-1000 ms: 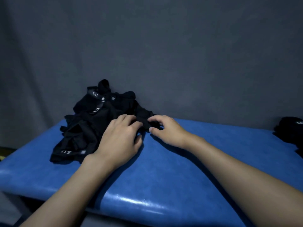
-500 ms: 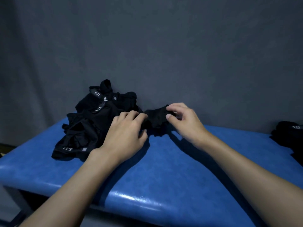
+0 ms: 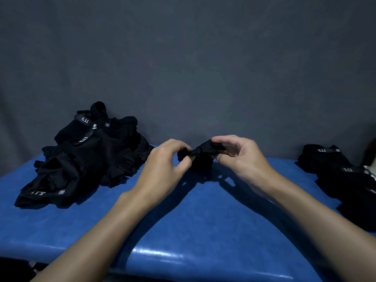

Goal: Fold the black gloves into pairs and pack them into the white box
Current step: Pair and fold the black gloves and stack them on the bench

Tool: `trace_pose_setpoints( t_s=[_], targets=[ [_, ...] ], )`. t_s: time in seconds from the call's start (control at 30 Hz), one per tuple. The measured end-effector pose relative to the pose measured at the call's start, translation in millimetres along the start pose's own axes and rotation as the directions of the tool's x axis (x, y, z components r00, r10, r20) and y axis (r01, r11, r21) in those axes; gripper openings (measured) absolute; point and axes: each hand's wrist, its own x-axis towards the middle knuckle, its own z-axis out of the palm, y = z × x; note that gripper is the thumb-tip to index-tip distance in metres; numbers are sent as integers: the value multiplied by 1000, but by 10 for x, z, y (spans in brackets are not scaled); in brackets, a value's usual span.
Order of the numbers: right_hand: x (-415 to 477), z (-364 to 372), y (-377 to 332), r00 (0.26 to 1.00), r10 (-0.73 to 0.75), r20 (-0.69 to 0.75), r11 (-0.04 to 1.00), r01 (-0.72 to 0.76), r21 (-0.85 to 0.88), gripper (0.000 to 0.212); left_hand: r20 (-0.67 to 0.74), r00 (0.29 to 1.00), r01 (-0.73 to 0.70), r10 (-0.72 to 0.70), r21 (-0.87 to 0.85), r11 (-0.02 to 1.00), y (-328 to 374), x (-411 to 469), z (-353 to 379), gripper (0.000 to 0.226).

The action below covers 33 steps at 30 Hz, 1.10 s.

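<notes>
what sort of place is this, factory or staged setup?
Probably a staged sorting station: blue padded bench against a plain grey cloth backdrop, a loose glove heap on one side, a neater stack on the other.

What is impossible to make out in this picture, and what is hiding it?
Head view only:
1. The held glove: it is bunched, and the fingers of the left hand and right hand cover its ends, so its shape is unclear.
2. The glove pile: black, tangled and dim, so the count is unreadable.
3. The black stack: cut off by the right edge.
4. The white box: cannot tell, only a pale sliver shows at that edge.
</notes>
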Motion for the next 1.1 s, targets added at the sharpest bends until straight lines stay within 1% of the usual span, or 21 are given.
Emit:
trace_pose_setpoints(
  t_s=[0.03,0.1,0.13,0.17,0.23,0.3,0.4,0.47,0.53,0.57,0.6,0.67,0.7,0.73,0.83,0.87,0.93,0.97,1.0,1.03,1.1],
  targets=[
    [-7,-30,3,999,-36,-19,997,35,-74,34,-10,1000,28,-29,-58,998,37,24,26,4],
    [3,-105,14,993,-104,-56,970,89,-226,31,-26,997,61,-67,-183,981,136,78,56,8],
    [14,-149,22,991,-114,-64,962,94,-258,30,-43,996,65,-78,-240,969,186,105,63,10],
    [22,-192,27,993,-102,-52,967,87,-240,29,-63,994,69,-91,-293,954,228,133,70,12],
    [14,-249,22,999,-49,12,995,50,-92,23,-88,986,99,-142,-380,920,292,182,88,14],
    [-20,-266,22,998,-45,49,999,43,28,13,-90,974,148,-209,-447,882,326,215,110,19],
    [-29,-295,39,998,-63,5,997,63,41,8,-49,949,235,-312,-552,800,354,260,155,25],
    [-18,-311,84,999,46,13,994,-47,97,14,15,917,329,-398,-590,737,335,280,205,22],
    [-11,-315,165,988,156,3,984,-155,82,15,44,885,420,-464,-506,754,236,287,279,14],
    [-5,-317,226,985,173,-24,985,-172,18,13,43,877,451,-478,-413,791,171,281,307,7],
    [-3,-319,284,984,167,-54,983,-170,-65,13,47,882,461,-468,-284,841,112,256,323,10],
    [-14,-347,380,985,153,-82,965,-167,-200,17,89,923,373,-374,23,927,36,183,317,25],
    [-24,-366,412,985,154,-73,961,-167,-219,19,124,944,289,-306,140,947,38,150,300,27],
    [-38,-388,445,986,158,-51,960,-166,-224,18,173,955,206,-242,201,958,64,119,274,26],
    [-96,-407,477,997,61,37,943,-45,-331,16,340,931,58,-129,212,976,80,70,230,19],
    [-114,-399,483,997,16,72,932,12,-362,15,383,917,26,-114,228,973,75,51,221,22],
    [-140,-378,513,987,-11,161,917,75,-392,13,447,886,-9,-128,293,956,54,9,198,40],
    [-150,-379,538,977,18,213,898,78,-434,17,473,869,-19,-148,330,944,36,-11,188,51],
    [-160,-388,568,963,59,263,861,84,-501,29,502,848,-33,-169,369,929,32,-37,172,59],
    [-168,-402,588,947,107,304,810,95,-578,40,527,829,-53,-185,404,913,25,-57,158,66],
    [-176,-430,589,924,173,342,741,107,-663,48,563,801,-82,-203,439,895,11,-88,129,71]
  ],
)
